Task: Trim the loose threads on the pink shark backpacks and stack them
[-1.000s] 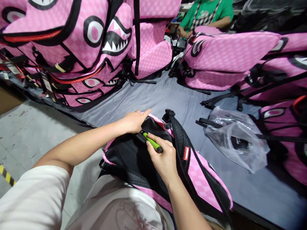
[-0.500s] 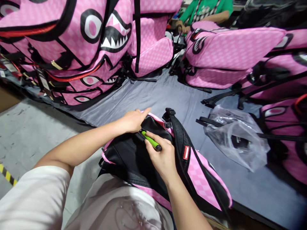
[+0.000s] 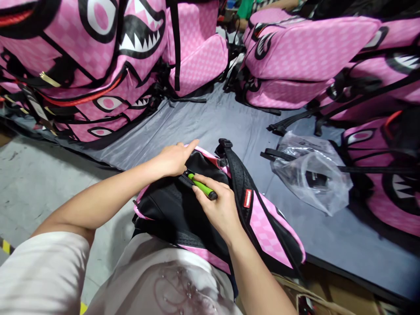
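Note:
A pink-checked backpack (image 3: 164, 201) lies on the table's near edge against my body, black back panel up. In my right hand (image 3: 219, 199), fingers closed, is a slim green tool with a black end (image 3: 204, 187); its kind is unclear. Its dark tip points at the upper part of the panel, beside my left hand (image 3: 179, 158). With one finger stretched along the pink edge and the others curled, my left hand grips the backpack near its top. The fabric under its fingers is hidden. A black shoulder strap (image 3: 238, 175) with a red label runs along the right.
Stacked pink shark-face backpacks (image 3: 98, 100) stand at the left; others (image 3: 305, 57) lie at the back and right. A clear plastic bag (image 3: 311, 175) rests on the grey table cover (image 3: 210, 118). Behind, a person's green sleeve (image 3: 245, 8) shows. Cardboard (image 3: 321, 284) is below the edge.
The view has tilted down and turned slightly right, so everything sits higher and further left. Both hands keep nearly the same places on the backpack.

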A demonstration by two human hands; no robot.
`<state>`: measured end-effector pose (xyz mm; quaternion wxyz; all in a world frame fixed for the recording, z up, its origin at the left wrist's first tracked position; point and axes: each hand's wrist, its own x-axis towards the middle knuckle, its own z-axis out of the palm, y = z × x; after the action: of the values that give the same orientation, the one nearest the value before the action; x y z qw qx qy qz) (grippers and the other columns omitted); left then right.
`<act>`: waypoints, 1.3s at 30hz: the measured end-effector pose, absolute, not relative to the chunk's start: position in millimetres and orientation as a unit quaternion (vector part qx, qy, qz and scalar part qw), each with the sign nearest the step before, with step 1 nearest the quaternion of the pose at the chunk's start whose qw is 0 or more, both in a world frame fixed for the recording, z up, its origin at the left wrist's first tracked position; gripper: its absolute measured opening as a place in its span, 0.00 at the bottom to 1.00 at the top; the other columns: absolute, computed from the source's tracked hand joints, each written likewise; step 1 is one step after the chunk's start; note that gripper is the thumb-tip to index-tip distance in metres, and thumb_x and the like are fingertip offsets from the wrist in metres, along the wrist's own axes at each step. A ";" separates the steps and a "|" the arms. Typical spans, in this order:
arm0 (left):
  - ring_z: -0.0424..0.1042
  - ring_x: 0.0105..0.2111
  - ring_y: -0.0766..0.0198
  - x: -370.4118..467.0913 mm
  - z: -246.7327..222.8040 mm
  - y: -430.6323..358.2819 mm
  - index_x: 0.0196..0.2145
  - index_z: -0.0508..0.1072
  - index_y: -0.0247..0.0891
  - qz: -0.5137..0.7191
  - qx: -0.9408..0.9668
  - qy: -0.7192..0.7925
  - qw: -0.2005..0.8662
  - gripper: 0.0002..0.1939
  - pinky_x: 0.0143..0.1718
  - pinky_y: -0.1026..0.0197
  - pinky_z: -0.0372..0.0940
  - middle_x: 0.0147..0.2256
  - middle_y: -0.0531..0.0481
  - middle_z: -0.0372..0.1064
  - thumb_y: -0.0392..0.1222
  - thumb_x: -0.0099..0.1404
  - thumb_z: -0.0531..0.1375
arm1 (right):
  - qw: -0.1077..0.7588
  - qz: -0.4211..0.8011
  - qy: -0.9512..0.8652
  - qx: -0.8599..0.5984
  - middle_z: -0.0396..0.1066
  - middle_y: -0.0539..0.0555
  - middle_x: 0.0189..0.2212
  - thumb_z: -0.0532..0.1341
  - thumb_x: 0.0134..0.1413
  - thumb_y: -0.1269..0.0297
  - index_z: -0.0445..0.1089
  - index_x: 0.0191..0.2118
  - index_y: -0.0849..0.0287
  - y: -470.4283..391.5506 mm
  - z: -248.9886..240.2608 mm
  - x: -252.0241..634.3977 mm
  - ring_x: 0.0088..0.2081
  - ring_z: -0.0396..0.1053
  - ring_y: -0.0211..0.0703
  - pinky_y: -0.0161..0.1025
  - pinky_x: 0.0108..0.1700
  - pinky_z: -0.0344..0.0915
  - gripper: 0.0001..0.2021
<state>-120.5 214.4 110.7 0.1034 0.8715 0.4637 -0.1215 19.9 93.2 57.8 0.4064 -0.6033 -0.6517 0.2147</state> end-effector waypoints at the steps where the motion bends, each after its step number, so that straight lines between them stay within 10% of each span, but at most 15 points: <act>1: 0.73 0.50 0.49 -120.7 109.8 214.8 0.70 0.39 0.43 -0.118 0.872 0.465 0.102 0.46 0.44 0.57 0.66 0.54 0.37 0.66 0.42 0.63 0.61 | 0.404 0.214 -0.655 -0.602 0.80 0.53 0.45 0.62 0.57 0.66 0.77 0.45 0.52 93.7 58.2 18.8 0.43 0.78 0.49 0.50 0.50 0.71 0.11; 39: 0.73 0.49 0.49 -122.2 105.8 217.9 0.70 0.38 0.43 -0.119 0.875 0.457 0.101 0.45 0.44 0.57 0.67 0.53 0.37 0.65 0.42 0.64 0.61 | 0.426 0.270 -0.625 -0.596 0.80 0.52 0.45 0.63 0.55 0.70 0.77 0.45 0.53 98.6 57.7 18.5 0.45 0.78 0.47 0.46 0.52 0.71 0.12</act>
<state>-122.2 217.9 105.8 0.1010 0.8755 0.4574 -0.1188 18.5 98.6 57.7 0.4260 -0.5958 -0.6249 0.2703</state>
